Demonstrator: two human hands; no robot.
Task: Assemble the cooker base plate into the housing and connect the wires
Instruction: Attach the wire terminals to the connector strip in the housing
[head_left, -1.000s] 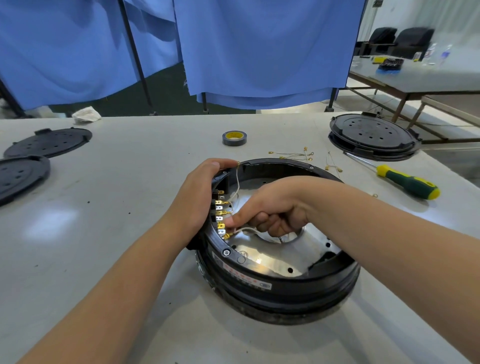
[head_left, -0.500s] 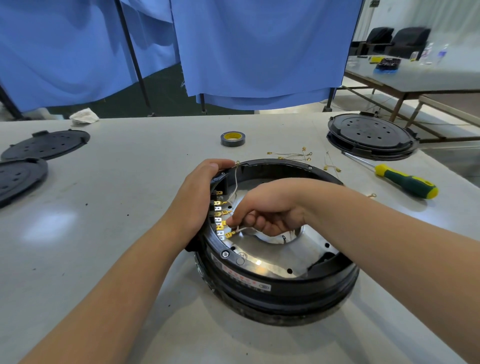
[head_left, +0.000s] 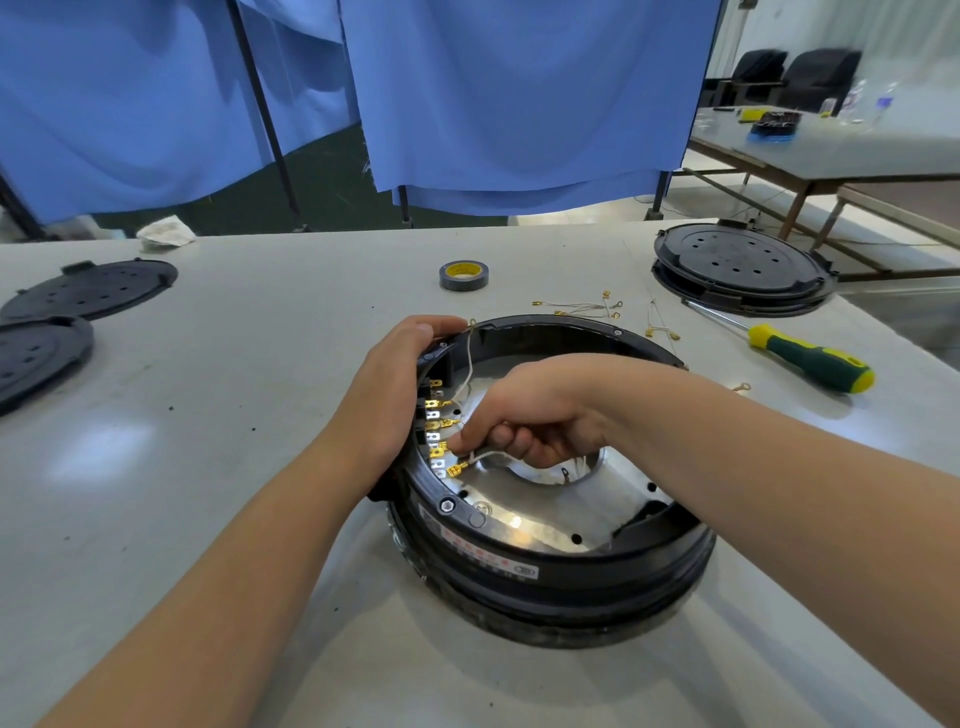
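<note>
Right hand (head_left: 524, 421) pinched on white wire (head_left: 488, 456) inside housing (head_left: 571, 566), beside terminal row (head_left: 435, 431); left hand (head_left: 395, 400) clasping rim. Risks: wrong tab, bent connector (head_left: 457, 471), seemingly unseated, through skewed push.

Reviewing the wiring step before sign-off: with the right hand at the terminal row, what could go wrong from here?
1. The terminals sit close together in a row; the right hand could push its white wire onto the wrong tab.
2. The right hand hides part of the row, so a half-seated connector may go unnoticed.
3. Only the left hand steadies the housing; a hard push might shift it.
</note>
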